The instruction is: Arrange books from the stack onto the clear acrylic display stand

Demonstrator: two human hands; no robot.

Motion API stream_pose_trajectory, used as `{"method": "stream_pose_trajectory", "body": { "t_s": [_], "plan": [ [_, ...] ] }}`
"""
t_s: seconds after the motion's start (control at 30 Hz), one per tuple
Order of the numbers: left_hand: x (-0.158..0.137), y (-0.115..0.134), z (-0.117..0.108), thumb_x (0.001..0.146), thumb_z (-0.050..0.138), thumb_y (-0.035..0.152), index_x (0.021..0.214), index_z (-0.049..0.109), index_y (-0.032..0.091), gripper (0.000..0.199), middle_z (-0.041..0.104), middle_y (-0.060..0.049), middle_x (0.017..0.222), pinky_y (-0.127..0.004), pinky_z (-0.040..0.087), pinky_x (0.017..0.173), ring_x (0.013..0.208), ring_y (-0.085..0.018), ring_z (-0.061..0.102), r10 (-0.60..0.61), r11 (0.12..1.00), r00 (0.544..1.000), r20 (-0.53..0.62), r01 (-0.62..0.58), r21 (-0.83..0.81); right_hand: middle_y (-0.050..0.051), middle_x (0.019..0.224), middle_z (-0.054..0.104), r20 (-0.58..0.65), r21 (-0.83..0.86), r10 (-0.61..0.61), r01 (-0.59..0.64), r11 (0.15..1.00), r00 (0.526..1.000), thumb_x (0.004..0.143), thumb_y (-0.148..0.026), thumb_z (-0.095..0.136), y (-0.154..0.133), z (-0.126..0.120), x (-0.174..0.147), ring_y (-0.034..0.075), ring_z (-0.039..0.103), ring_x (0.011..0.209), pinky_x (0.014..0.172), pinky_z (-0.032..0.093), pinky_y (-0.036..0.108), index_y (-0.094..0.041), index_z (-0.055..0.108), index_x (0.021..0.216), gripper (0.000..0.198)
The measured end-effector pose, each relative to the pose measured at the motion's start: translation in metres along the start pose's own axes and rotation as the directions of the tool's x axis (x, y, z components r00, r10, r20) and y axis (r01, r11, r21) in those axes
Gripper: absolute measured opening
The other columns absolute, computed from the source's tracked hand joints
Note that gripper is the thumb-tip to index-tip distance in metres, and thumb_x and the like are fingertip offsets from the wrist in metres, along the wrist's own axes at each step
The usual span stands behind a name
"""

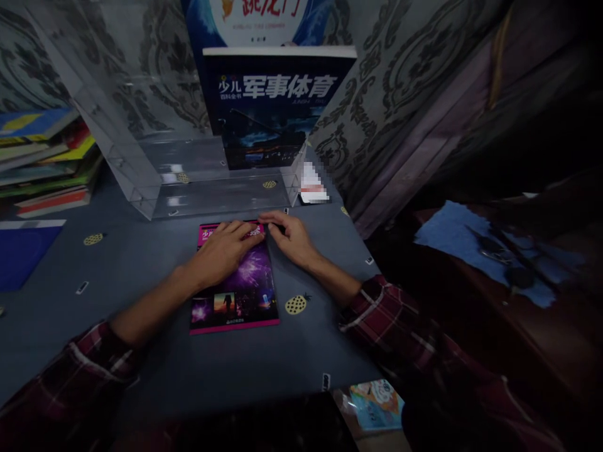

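A purple and pink book lies flat on the grey-blue tablecloth, its cover facing up. Across the upper part of that cover rests my left hand, fingers stretched out and hiding much of the title. My right hand is at the book's top right corner, its fingers extended and the fingertips at the edge. Behind both hands stands a clear plastic rack. A dark blue book with white Chinese lettering is propped upright in it.
Stacked books sit at the left, with a blue flat item in front of them. Another blue book stands at the back. A white item is beside the rack. Blue cloth lies on the right.
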State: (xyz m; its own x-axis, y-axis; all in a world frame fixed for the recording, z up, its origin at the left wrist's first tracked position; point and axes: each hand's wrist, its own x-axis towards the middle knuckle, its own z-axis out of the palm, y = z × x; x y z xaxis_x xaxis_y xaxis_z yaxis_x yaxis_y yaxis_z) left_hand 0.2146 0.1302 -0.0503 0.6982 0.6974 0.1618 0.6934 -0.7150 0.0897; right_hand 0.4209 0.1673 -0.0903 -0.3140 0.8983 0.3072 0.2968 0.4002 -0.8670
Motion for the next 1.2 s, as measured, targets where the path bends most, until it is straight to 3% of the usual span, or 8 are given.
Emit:
{"method": "stream_pose_trajectory", "body": {
  "t_s": [0.17, 0.37, 0.6, 0.77, 0.97, 1.2],
  "plan": [
    [-0.007, 0.003, -0.008, 0.089, 0.045, -0.004, 0.139, 0.062, 0.028, 0.062, 0.060, -0.005, 0.144, -0.047, 0.041, 0.110, 0.135, -0.024, 0.050, 0.117, 0.989, 0.990, 0.079, -0.108, -0.104, 0.007, 0.114, 0.078, 0.002, -0.025, -0.020, 0.020, 1.000, 1.000, 0.090, -0.009, 0.050, -0.002, 0.000, 0.000, 0.022, 0.074, 0.110, 0.101, 0.056, 0.043, -0.020, 0.070, 0.113, 0.032],
    [-0.016, 0.011, -0.007, 0.087, 0.052, -0.003, 0.144, 0.056, 0.024, 0.064, 0.054, -0.011, 0.152, -0.053, 0.039, 0.114, 0.143, -0.029, 0.045, 0.098, 0.995, 0.989, 0.111, -0.095, -0.028, 0.006, 0.112, 0.079, -0.005, -0.031, -0.028, 0.027, 0.999, 1.000, 0.090, -0.009, 0.049, -0.002, 0.000, 0.000, 0.020, 0.074, 0.108, 0.100, 0.057, 0.041, -0.020, 0.070, 0.111, 0.032],
    [-0.034, 0.024, -0.016, 0.080, 0.064, 0.001, 0.145, 0.054, 0.032, 0.073, 0.052, -0.004, 0.156, -0.060, 0.026, 0.121, 0.150, -0.028, 0.038, 0.223, 0.968, 0.957, 0.187, -0.195, -0.159, 0.006, 0.112, 0.079, -0.002, -0.052, -0.033, 0.033, 0.998, 0.999, 0.090, -0.011, 0.050, -0.003, -0.001, -0.001, 0.021, 0.074, 0.107, 0.098, 0.057, 0.041, -0.020, 0.070, 0.110, 0.030],
    [-0.041, 0.035, -0.018, 0.083, 0.062, 0.002, 0.148, 0.053, 0.028, 0.070, 0.053, -0.007, 0.155, -0.059, 0.029, 0.120, 0.147, -0.030, 0.041, 0.196, 0.977, 0.964, 0.181, -0.176, -0.125, 0.005, 0.111, 0.079, -0.007, -0.030, -0.036, 0.036, 0.999, 0.999, 0.090, -0.011, 0.050, -0.001, 0.001, 0.000, 0.021, 0.074, 0.107, 0.098, 0.057, 0.041, -0.020, 0.071, 0.110, 0.030],
    [-0.050, 0.043, -0.024, 0.082, 0.058, -0.001, 0.144, 0.056, 0.036, 0.072, 0.050, -0.002, 0.158, -0.058, 0.023, 0.123, 0.149, -0.026, 0.039, 0.308, 0.943, 0.924, 0.225, -0.264, -0.204, 0.004, 0.112, 0.079, 0.001, -0.030, -0.034, 0.034, 0.999, 0.999, 0.090, -0.011, 0.051, 0.001, 0.001, 0.000, 0.020, 0.074, 0.107, 0.100, 0.057, 0.041, -0.022, 0.071, 0.110, 0.030],
    [-0.066, 0.063, -0.027, 0.089, 0.056, 0.005, 0.150, 0.049, 0.027, 0.065, 0.051, -0.006, 0.157, -0.055, 0.026, 0.123, 0.149, -0.027, 0.039, 0.287, 0.955, 0.928, 0.237, -0.257, -0.147, 0.004, 0.113, 0.079, 0.002, -0.026, -0.041, 0.042, 0.999, 0.999, 0.090, -0.011, 0.051, 0.001, 0.001, 0.000, 0.021, 0.073, 0.108, 0.101, 0.057, 0.043, -0.022, 0.070, 0.112, 0.031]
  ]
}}
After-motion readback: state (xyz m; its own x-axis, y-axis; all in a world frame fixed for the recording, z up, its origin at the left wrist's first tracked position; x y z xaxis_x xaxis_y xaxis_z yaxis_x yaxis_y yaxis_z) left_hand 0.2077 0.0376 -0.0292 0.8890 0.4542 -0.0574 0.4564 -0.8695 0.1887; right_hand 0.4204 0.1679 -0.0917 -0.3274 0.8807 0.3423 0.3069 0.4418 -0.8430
